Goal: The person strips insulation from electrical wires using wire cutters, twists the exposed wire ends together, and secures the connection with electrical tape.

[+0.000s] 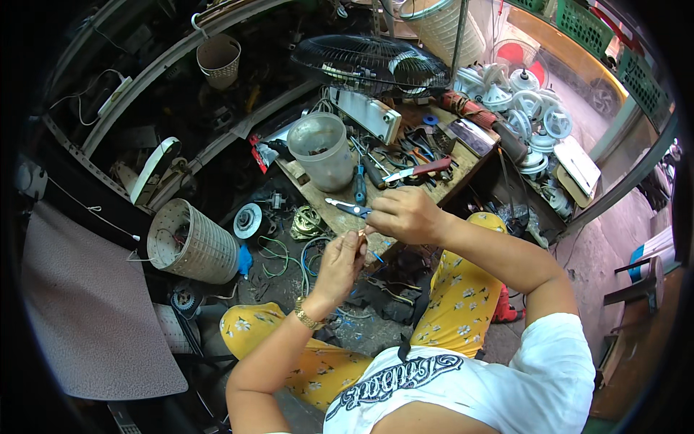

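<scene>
My left hand (344, 262) is closed in a pinch, a gold bracelet watch (306, 315) on its wrist. A small copper-coloured piece (363, 235) shows at its fingertips, too small to name. My right hand (409, 215) is closed just above and to the right, its fingertips meeting the left ones; what it grips is hidden. Beside the right fingers lies a dark-handled cutting tool (350, 208) with a pale tip, and I cannot tell whether the hand touches it. Past it, a blue screwdriver (359, 184) and a red-handled knife (418, 170) rest on the wooden workbench (332, 215).
A translucent bucket (318, 150) stands on the bench, with a black fan guard (369, 64) behind. White fan motor parts (528, 108) are heaped at the right. A woven basket (194, 240) and a copper-wound coil (306, 223) are on the left. Wires (278, 254) litter the floor.
</scene>
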A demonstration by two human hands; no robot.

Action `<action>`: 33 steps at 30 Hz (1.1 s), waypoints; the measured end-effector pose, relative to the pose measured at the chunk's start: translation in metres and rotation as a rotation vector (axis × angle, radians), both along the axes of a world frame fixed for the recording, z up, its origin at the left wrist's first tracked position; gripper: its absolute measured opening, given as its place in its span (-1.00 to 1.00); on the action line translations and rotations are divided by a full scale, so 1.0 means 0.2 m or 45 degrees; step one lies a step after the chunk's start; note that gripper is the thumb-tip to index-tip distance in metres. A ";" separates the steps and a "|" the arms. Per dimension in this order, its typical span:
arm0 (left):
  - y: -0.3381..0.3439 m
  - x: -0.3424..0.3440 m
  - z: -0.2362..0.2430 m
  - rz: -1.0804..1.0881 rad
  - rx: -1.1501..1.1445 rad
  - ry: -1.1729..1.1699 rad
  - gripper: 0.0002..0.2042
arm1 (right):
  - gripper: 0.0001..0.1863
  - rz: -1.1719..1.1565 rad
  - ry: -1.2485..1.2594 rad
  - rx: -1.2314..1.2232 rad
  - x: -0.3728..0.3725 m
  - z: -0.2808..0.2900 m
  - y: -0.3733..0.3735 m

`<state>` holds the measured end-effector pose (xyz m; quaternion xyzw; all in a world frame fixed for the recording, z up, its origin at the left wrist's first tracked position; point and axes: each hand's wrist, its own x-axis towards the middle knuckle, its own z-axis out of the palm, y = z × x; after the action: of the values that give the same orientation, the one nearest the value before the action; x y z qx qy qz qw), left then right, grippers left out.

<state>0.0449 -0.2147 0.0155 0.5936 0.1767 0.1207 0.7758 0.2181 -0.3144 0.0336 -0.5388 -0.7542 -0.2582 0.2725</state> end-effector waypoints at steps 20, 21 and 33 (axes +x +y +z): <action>0.43 0.04 0.05 -0.338 0.799 -0.028 -0.82 | -0.60 0.023 0.076 -0.310 0.02 0.02 0.11; 0.42 0.05 0.05 -0.328 0.771 -0.088 -0.82 | -0.60 0.001 0.089 -0.313 0.02 0.01 0.12; 0.56 0.12 0.07 -0.200 2.278 -0.646 -0.89 | -0.62 1.127 3.400 -1.640 -0.17 -0.10 0.15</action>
<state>0.0688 -0.1021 0.0302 0.9366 -0.1974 0.2850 0.0514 0.1848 -0.2851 0.0145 -0.1332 -0.0444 0.8505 0.5069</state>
